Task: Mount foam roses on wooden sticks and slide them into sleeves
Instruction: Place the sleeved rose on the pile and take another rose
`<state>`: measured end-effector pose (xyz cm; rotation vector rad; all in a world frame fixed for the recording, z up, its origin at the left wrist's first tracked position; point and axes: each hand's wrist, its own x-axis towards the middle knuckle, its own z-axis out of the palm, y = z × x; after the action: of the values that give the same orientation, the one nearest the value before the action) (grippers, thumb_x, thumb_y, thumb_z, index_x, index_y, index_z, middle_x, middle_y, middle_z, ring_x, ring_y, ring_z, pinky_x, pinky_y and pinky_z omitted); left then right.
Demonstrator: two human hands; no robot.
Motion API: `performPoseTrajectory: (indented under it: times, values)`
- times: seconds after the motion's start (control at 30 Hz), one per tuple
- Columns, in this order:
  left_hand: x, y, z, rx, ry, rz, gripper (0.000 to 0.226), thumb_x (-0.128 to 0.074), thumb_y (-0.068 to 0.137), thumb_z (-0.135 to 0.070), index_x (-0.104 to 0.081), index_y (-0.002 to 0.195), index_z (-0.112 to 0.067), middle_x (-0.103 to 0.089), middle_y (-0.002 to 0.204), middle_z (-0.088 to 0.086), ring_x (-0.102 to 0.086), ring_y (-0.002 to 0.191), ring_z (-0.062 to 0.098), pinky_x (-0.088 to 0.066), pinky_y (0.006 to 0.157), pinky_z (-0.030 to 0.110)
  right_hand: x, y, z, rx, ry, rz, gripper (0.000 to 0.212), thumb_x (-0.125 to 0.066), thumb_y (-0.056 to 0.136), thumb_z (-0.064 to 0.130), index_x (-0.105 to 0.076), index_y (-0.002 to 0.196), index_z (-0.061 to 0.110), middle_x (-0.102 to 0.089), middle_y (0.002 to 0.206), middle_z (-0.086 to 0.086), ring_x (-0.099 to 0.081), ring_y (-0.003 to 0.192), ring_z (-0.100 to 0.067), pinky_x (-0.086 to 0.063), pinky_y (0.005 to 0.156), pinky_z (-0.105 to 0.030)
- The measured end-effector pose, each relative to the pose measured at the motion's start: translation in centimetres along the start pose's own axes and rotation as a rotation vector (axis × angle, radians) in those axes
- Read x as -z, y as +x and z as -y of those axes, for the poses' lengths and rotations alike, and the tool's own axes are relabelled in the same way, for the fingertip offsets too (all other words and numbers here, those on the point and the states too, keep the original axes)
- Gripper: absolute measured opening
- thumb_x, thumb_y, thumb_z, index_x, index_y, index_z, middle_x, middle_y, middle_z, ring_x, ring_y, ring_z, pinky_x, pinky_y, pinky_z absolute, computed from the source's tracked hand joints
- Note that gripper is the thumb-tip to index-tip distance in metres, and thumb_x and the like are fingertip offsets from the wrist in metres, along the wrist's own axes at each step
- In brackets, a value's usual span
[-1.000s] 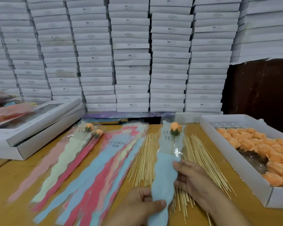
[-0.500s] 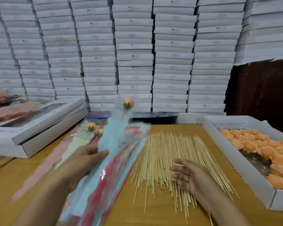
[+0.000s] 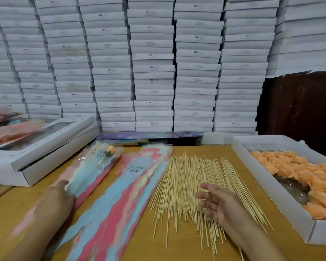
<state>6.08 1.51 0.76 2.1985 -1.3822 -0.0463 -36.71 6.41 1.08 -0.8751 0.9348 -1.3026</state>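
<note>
Wooden sticks lie fanned in a loose heap on the tabletop, between the pile of empty sleeves and the white tray of orange foam roses

Right hand hovers over the near end of the sticks, fingers spread apart and loosely bent, holding nothing

Left hand rests at the lower edge of the finished stack on the left; fingers look straight and laid flat, though blurred, so any pinch cannot be told. Top of that stack: a sleeved rose, bloom at the far end, under the printed lettering

Windowed box sits beyond the stack; wall of white cartons behind

Risks, as judged
- sticks are thin and tangled; a careless grab could lift several at once or roll the rest toward the table's edge
- sleeves are slick film; the left hand dragging away could shift the finished stack or pull the top sleeve askew
- a stick pushed too hard could go through the soft foam of a rose

Against the frame half a second back: then the left hand held the sleeved rose up in the air over the sleeves; now it lies on the stack and the hand is low at its edge. Right hand has barely moved, open over the sticks both times. Next stick not yet picked
</note>
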Motion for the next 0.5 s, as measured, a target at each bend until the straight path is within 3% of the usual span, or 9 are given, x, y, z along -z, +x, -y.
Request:
performPoseTrajectory:
  times: [0.2,0.37,0.5]
  values:
    - [-0.3,-1.1,-3.7,-0.029,0.173,-0.056,0.052,-0.061,0.094,-0.022,-0.049,0.144,-0.014,-0.039,0.152,0.021,-0.037,0.136,0.043,-0.034,0.112,0.059,0.1,0.0,0.0,0.01,0.005,-0.01,0.024,-0.053,0.099,0.016,-0.065,0.115,0.004,-0.075,0.095,-0.019,-0.068,0.066,-0.019,-0.051,0.048,-0.025]
    - [-1.0,-2.8,-10.4,-0.142,-0.153,0.016,0.052,-0.061,0.092,-0.017,-0.052,0.143,-0.011,-0.042,0.148,0.022,-0.041,0.133,0.043,-0.038,0.108,0.051,-0.1,0.0,0.2,0.013,0.007,-0.015,0.024,-0.052,0.099,0.015,-0.064,0.116,0.004,-0.075,0.093,-0.017,-0.068,0.066,-0.019,-0.052,0.047,-0.025]
    - [-2.9,-5.8,-15.7,-0.338,-0.29,0.095,0.049,-0.057,0.098,-0.025,-0.048,0.144,-0.012,-0.048,0.145,0.015,-0.044,0.134,0.031,-0.036,0.109,0.041,-0.1,-0.1,0.3,0.019,0.017,-0.027,0.023,-0.052,0.099,0.013,-0.064,0.116,0.003,-0.075,0.092,-0.017,-0.067,0.065,-0.019,-0.052,0.047,-0.025]
